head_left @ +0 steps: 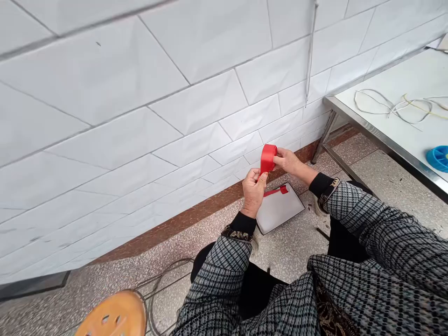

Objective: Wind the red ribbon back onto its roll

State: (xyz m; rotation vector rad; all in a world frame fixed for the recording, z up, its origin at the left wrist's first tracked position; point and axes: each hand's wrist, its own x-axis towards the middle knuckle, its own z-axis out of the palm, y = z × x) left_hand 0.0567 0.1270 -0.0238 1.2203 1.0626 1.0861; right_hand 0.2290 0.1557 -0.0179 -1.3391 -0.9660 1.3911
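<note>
A roll of red ribbon (268, 156) is held up between my two hands, above the floor near the tiled wall. My right hand (287, 161) grips the roll from its right side, fingers at its core. Just below the roll, my left hand (254, 189) pinches the ribbon between thumb and fingers. Beneath the hands, a flat white box or board (280, 212) with a dark edge lies on the floor. A red strip (283, 189) rests across its upper part, partly hidden behind my left hand.
A metal-framed table (371, 126) stands at the right, with loose thin wires (394, 108) and a blue round object (438, 158) on it. An orange stool seat (115, 315) is at the lower left. White tiled wall (157, 116) runs along the left.
</note>
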